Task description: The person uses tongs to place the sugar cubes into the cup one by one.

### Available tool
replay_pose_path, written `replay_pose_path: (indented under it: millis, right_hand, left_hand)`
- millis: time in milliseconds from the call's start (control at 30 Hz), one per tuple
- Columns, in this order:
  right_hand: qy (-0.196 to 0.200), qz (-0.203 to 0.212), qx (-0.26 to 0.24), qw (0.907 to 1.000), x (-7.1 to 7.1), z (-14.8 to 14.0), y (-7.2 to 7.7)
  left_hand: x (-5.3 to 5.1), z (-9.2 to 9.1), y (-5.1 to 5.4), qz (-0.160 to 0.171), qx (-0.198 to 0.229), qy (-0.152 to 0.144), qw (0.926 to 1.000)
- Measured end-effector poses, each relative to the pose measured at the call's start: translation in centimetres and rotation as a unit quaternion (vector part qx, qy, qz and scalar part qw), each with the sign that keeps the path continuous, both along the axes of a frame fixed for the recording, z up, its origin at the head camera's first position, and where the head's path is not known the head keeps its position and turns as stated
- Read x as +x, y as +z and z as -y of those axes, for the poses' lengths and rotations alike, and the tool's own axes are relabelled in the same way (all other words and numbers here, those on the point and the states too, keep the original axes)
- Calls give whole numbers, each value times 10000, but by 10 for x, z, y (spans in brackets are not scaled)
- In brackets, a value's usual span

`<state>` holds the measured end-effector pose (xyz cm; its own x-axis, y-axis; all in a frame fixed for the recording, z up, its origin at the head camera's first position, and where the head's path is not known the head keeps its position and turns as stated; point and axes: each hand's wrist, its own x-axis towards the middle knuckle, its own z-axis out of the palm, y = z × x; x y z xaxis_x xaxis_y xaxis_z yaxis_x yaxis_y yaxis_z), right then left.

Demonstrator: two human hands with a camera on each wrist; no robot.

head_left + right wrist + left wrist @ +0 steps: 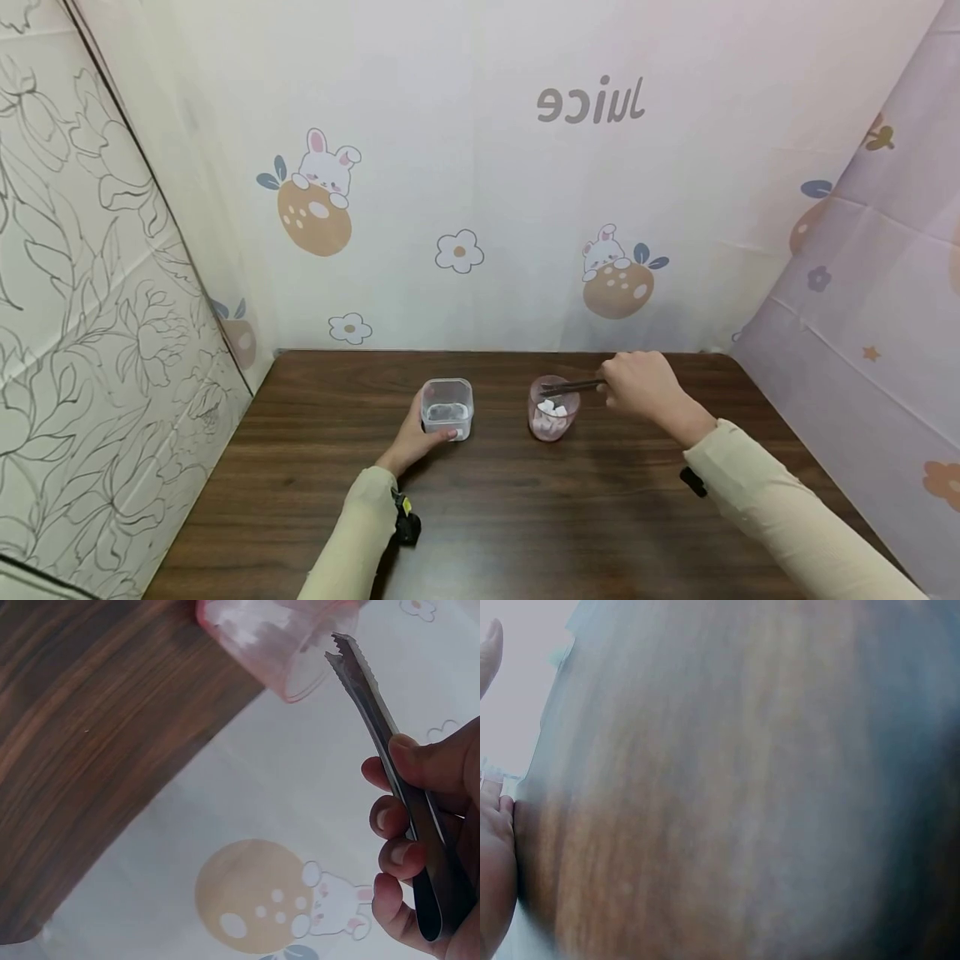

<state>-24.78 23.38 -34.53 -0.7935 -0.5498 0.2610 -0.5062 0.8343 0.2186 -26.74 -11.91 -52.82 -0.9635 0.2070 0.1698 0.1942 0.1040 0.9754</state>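
Observation:
My left hand (415, 435) holds a clear, squarish plastic container (447, 383) by its side, thumb across the front. What lies at its bottom cannot be made out. To the right stands a pink see-through cup (536, 408) with several white cubes (551, 410) inside. In my right hand (637, 385) is a pair of metal tongs (577, 386), pointing left at the cup's mouth. The right wrist view shows the toothed tong tips (345, 646) near the rim, close together, with nothing seen between them. Only part of the left hand (495, 862) appears in the left wrist view.
Both vessels stand on a dark wood-grain table (480, 517), toward its back edge. Behind hangs a pale printed curtain (405, 192), with more patterned cloth at the left and right sides. A black wrist device (407, 527) sits by the left sleeve.

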Motion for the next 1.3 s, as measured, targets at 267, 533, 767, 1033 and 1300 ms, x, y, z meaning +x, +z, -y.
replay_pose_path:
  millis: [267,533,767,1033,1300]
  right_hand:
    - [210,-83,-36,9997,1,22,6]
    - [391,-17,-28,9992,-2,50,9]
    - [605,-29,2,9982,-11,74,5]
    - [965,-299,161,9948,-11,103,1]
    - [1001,-415,604,9923,-17,125,-9]
  left_hand:
    - [8,-2,13,-18,63,-21,10000]
    - [12,-1,23,81,136,-83,9998]
    - [11,0,22,50,169,-98,9998]
    - [11,0,23,42,120,-72,9999]
    - [11,-1,22,-13,125,-110,9999]
